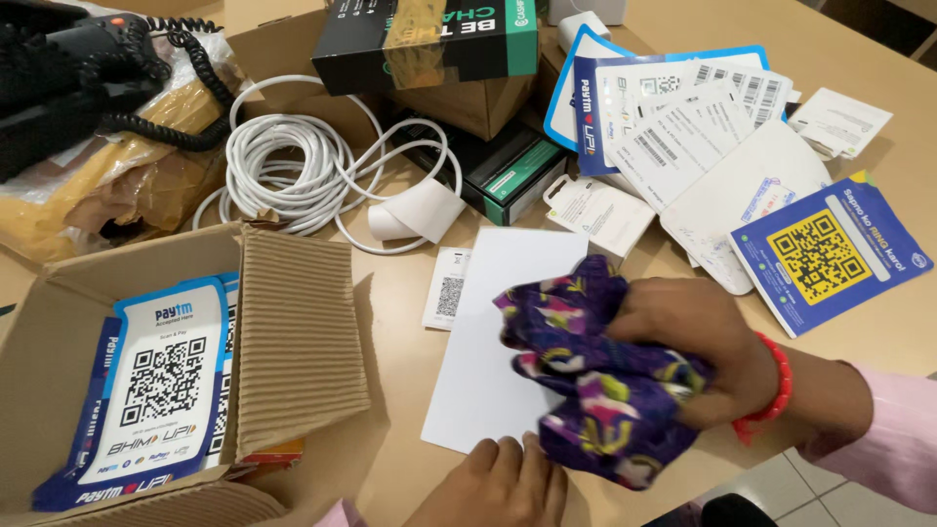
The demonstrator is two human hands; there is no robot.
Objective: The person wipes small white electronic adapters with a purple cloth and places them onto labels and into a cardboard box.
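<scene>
Right hand [705, 344] is closed around a crumpled purple patterned cloth [595, 371], pressing it onto a blank white sheet [488, 332] on the tan tabletop [410, 332]; left hand [498, 483] lies flat, fingers extended, pinning the sheet's near edge. Keep that edge pinned firmly, holding the sheet steady under the cloth.

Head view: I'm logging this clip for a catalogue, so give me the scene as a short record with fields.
setting: tan table crowded with papers and boxes
right hand: grips a bunched purple patterned cloth, red band on the wrist
left hand: fingers on the near edge of a blank white sheet
cloth position: on top of the white sheet
left side: open cardboard box holding printed code cards
behind: coiled white cable, black corded phone
right side: blue card with a yellow code square
</scene>
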